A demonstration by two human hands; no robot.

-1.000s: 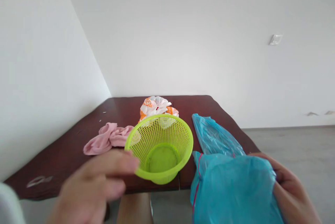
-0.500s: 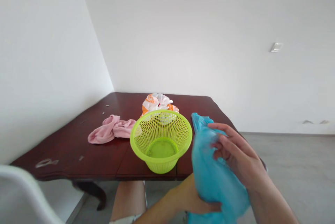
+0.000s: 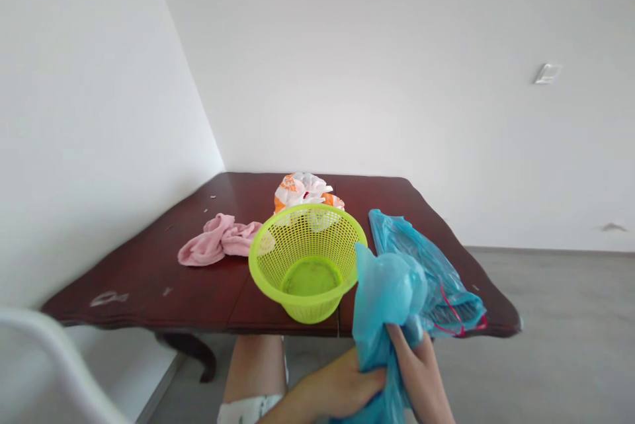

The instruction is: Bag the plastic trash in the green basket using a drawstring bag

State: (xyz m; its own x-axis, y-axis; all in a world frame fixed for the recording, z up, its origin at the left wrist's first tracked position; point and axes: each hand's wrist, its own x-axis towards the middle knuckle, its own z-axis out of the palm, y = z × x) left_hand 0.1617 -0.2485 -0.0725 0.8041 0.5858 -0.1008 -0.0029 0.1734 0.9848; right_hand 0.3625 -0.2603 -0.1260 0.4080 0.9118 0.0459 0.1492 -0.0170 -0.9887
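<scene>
A blue plastic bag (image 3: 381, 298) is bunched up in front of me, just past the table's near edge. My left hand (image 3: 347, 384) is closed around its lower left side. On the right, my right hand (image 3: 417, 364) grips the same bag, its thumb pressed into the film and its other fingers partly hidden. A second blue plastic bag (image 3: 421, 249) with red drawstring lies flat on the table, behind and right of the held one. Left of the held bag stands a lime-green plastic basket (image 3: 307, 311) with perforated walls and nothing inside.
A pink cloth (image 3: 218, 242) lies left of the basket on the dark wooden table (image 3: 198, 298). Behind the basket sits a crumpled white and orange plastic bag (image 3: 302, 189). A white chair edge (image 3: 54, 351) shows at lower left. Walls stand behind and left.
My right hand has come down and left, off the bag's upper part to its middle. The held bag has shifted left, uncovering the other blue bag. My view has turned slightly.
</scene>
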